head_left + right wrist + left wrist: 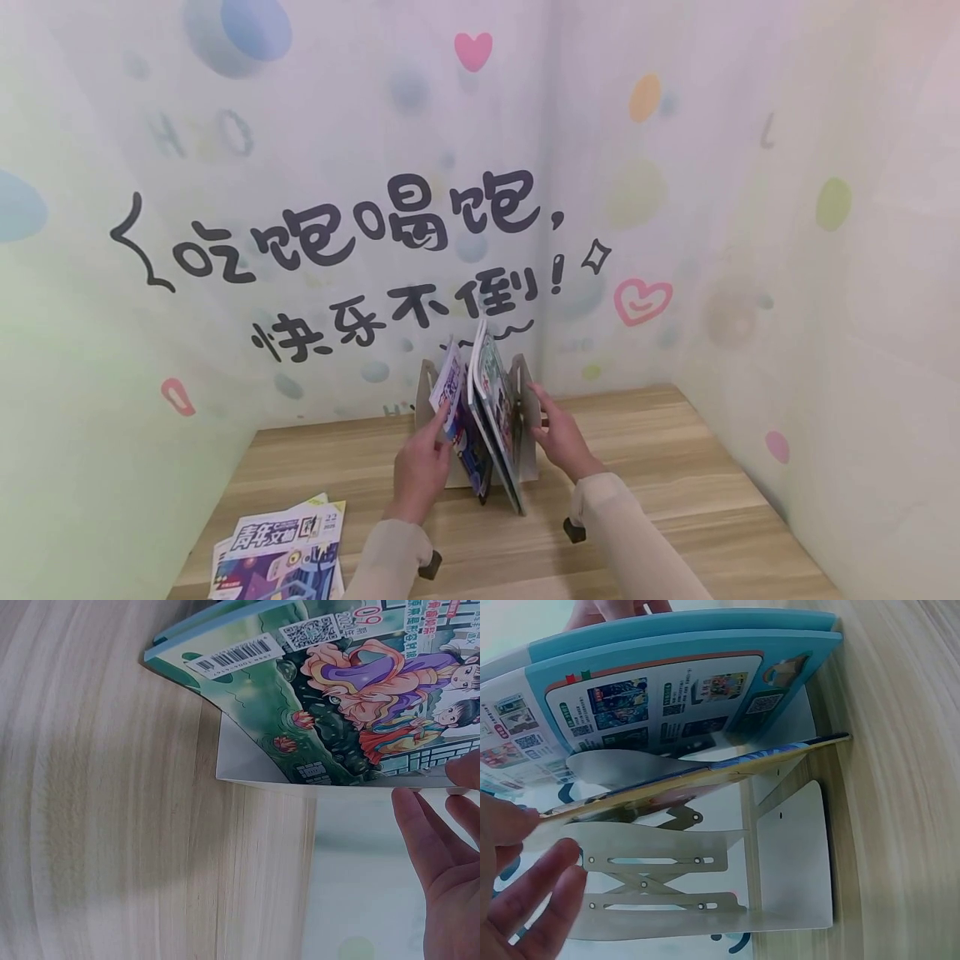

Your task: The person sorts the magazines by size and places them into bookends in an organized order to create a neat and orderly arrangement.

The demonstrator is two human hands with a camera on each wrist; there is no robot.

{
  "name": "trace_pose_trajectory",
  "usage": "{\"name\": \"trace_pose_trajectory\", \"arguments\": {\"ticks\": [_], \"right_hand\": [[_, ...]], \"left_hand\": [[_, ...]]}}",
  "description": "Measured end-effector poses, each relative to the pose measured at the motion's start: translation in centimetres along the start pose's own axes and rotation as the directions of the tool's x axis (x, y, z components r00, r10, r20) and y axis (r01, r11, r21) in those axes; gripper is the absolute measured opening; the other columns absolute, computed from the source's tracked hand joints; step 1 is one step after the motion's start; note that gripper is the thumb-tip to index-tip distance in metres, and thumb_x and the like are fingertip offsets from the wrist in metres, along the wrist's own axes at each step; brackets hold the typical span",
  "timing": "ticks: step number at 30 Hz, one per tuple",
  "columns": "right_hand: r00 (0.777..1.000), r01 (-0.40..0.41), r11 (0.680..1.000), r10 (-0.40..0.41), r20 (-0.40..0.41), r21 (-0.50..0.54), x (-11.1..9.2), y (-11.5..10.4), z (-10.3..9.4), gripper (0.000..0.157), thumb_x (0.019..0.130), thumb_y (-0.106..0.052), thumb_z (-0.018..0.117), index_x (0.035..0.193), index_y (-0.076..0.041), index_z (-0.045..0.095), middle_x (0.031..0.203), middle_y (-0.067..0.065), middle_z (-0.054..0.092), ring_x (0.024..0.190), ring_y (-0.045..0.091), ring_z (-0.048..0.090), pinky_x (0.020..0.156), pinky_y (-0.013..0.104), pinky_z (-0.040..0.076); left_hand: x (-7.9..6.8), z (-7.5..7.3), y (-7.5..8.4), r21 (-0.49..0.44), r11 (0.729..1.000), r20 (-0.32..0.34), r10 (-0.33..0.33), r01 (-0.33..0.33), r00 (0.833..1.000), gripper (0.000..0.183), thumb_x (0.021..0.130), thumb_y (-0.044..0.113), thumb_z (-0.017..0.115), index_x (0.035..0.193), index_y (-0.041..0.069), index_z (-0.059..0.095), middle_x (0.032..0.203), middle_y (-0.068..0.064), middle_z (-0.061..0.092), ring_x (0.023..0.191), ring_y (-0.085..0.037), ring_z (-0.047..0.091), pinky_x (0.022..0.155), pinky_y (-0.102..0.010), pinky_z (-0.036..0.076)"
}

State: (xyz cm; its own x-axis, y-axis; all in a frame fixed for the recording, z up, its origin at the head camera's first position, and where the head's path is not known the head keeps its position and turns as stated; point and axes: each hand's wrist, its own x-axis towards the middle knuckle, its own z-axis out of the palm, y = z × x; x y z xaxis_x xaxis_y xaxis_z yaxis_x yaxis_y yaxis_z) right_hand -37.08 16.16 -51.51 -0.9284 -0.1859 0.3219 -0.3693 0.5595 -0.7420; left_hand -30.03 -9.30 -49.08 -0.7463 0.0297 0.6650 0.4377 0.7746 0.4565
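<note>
A pale metal expandable book rack [791,855] with slotted crossed bars stands on the table. My left hand [422,471] pinches the near edge of a thin purple magazine [450,383], which leans in the rack's left part; its other fingers are loosely bent. In the right wrist view, my right hand [454,862] grips the rack's right end plate, thumb inside and fingers outside. Between the hands, blue-edged magazines [652,697] stand tilted in the rack; the rightmost has a green illustrated cover [360,712]. They partly hide the rack's middle.
More magazines [281,550] lie in a loose pile at the front left of the wooden table [645,500]. Behind the rack rises a pale wall [337,150] with black lettering and coloured shapes. Side walls flank the table.
</note>
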Motion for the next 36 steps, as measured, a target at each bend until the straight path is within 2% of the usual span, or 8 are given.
{"name": "trace_pose_trajectory", "arguments": {"ticks": [4, 9, 15, 19, 23, 29, 36], "right_hand": [[1.000, 0.005, 1.000, -0.005, 0.000, 0.004, 0.0, 0.0, 0.1, 0.084, 0.086, 0.010, 0.066, 0.152, -0.026, 0.029, 0.134, 0.030, 0.050, 0.101, 0.043, 0.063, 0.077, 0.046, 0.056], [1.000, 0.010, 1.000, -0.010, -0.006, -0.003, 0.0, 0.1, 0.1, 0.085, 0.085, 0.010, 0.067, 0.152, -0.027, 0.029, 0.134, 0.030, 0.050, 0.100, 0.042, 0.064, 0.077, 0.046, 0.056], [1.000, 0.004, 1.000, -0.004, -0.001, -0.005, 0.1, 0.0, 0.0, 0.083, 0.086, 0.009, 0.066, 0.152, -0.027, 0.029, 0.134, 0.030, 0.050, 0.100, 0.041, 0.064, 0.078, 0.046, 0.056], [1.000, -0.006, 1.000, 0.006, 0.000, -0.010, 0.1, 0.0, -0.1, 0.083, 0.087, 0.008, 0.066, 0.152, -0.028, 0.029, 0.134, 0.029, 0.051, 0.100, 0.039, 0.064, 0.077, 0.045, 0.057], [1.000, -0.012, 1.000, 0.012, 0.001, -0.007, 0.1, 0.0, -0.1, 0.084, 0.086, 0.008, 0.066, 0.152, -0.030, 0.029, 0.134, 0.029, 0.051, 0.100, 0.039, 0.064, 0.077, 0.045, 0.057], [1.000, -0.009, 1.000, 0.009, 0.002, 0.003, 0.0, 0.0, -0.1, 0.085, 0.085, 0.010, 0.067, 0.152, -0.028, 0.030, 0.134, 0.029, 0.051, 0.099, 0.040, 0.064, 0.076, 0.044, 0.057], [1.000, -0.009, 1.000, 0.009, 0.001, 0.007, 0.0, 0.0, 0.0, 0.085, 0.086, 0.009, 0.067, 0.152, -0.028, 0.030, 0.134, 0.029, 0.050, 0.100, 0.039, 0.064, 0.076, 0.044, 0.057]], "left_hand": [[-0.3, 0.1, -0.4, 0.003, 0.998, -0.079, 0.069, -0.069, 0.994, 0.070, 0.078, -0.001, 0.076, 0.141, 0.019, 0.053, 0.090, -0.002, 0.069, 0.065, -0.009, 0.059, 0.057, -0.025, 0.052], [-0.6, 0.2, -0.9, -0.012, 0.990, -0.178, 0.139, -0.144, 0.974, 0.060, 0.077, -0.007, 0.073, 0.133, 0.014, 0.061, 0.094, -0.006, 0.072, 0.064, -0.010, 0.062, 0.055, -0.023, 0.053], [-1.0, 0.0, -1.2, -0.019, 0.987, -0.251, 0.149, -0.159, 0.957, 0.051, 0.075, -0.005, 0.077, 0.123, 0.012, 0.067, 0.101, -0.008, 0.072, 0.066, -0.012, 0.065, 0.057, -0.024, 0.055], [-1.2, -0.2, -1.6, -0.022, 0.989, -0.270, 0.134, -0.146, 0.954, 0.042, 0.077, -0.003, 0.078, 0.116, 0.010, 0.069, 0.107, -0.006, 0.072, 0.070, -0.013, 0.067, 0.057, -0.023, 0.055], [-1.5, -0.2, -2.1, -0.034, 0.993, -0.263, 0.102, -0.115, 0.959, 0.034, 0.078, -0.002, 0.077, 0.110, 0.008, 0.070, 0.105, -0.007, 0.072, 0.072, -0.015, 0.067, 0.057, -0.023, 0.055], [-2.3, -0.2, -3.0, -0.055, 0.998, -0.235, 0.017, -0.031, 0.972, 0.034, 0.079, -0.004, 0.076, 0.109, 0.011, 0.071, 0.106, -0.005, 0.072, 0.072, -0.014, 0.066, 0.058, -0.025, 0.055], [-3.0, -0.5, -4.3, -0.056, 0.998, -0.240, -0.043, 0.030, 0.970, 0.029, 0.080, -0.002, 0.076, 0.106, 0.010, 0.072, 0.104, -0.007, 0.072, 0.070, -0.014, 0.066, 0.057, -0.028, 0.056]]}}
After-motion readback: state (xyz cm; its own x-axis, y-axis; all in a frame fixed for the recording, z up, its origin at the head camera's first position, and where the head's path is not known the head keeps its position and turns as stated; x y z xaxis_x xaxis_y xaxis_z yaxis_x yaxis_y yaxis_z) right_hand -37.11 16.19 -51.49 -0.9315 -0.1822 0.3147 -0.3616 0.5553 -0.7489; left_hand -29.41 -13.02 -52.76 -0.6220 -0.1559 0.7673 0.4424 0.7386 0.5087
